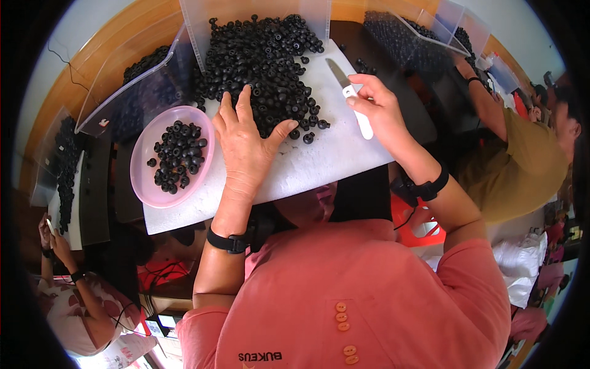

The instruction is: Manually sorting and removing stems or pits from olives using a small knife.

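Observation:
A large heap of small black knobbed parts (261, 67), rubber-like, spreads over a white board (295, 169). My left hand (246, 138) is open, fingers spread, with its fingertips at the near side of the heap; whether it presses on any single part cannot be seen. In my right hand (378, 107) is a small knife (362, 120) with a white handle. Its blade points away from me, over the board's right side, apart from the heap. Left of my left hand, a pink plastic dish (140, 169) on the board's left end holds a smaller batch of the same parts.
A clear plastic bin (195, 37) lies open toward me behind the heap. More clear bins of black parts stand at the left (132, 92) and right (424, 37). Co-workers sit on both sides; the left one's hands (55, 243) hold a small tool. A red stool (424, 230) is below.

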Demonstrator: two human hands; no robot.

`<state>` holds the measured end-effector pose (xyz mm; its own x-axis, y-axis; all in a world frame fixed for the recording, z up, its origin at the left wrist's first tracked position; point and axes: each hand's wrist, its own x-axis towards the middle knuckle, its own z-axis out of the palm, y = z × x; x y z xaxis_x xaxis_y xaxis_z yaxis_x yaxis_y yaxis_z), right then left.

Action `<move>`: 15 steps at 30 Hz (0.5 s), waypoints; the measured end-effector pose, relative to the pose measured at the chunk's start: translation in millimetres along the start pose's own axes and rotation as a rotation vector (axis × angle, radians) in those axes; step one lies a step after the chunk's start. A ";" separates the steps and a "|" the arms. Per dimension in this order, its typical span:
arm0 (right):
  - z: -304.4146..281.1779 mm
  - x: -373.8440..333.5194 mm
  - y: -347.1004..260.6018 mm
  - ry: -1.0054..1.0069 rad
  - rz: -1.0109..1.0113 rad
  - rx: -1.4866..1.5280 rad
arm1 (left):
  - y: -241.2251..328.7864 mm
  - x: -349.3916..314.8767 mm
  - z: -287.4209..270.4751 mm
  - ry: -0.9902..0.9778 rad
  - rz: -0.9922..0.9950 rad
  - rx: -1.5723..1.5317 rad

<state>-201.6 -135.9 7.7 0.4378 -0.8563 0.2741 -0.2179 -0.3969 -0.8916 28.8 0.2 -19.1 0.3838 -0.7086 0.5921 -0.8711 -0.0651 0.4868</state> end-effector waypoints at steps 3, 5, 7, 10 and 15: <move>-1.6 -17.9 -13.8 0.008 0.118 0.354 | -0.9 0.2 -0.4 -0.022 0.003 -0.013; -0.1 -24.8 -16.2 0.003 0.166 0.575 | -1.5 1.1 -0.8 -0.028 0.012 -0.029; 1.7 -24.7 -16.0 -0.004 0.167 0.694 | -0.6 2.0 -0.9 -0.041 0.021 -0.021; 4.8 -23.0 -1.6 -0.035 0.170 0.804 | 2.8 2.1 -1.8 -0.081 0.044 0.023; 5.7 -23.8 9.6 -0.042 0.128 0.827 | 2.2 2.9 -4.5 -0.166 0.084 0.047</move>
<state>-209.1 -117.5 -9.4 0.4886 -0.8588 0.1538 0.4345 0.0867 -0.8965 29.4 1.1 -13.5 0.2567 -0.8186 0.5138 -0.9128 -0.0306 0.4073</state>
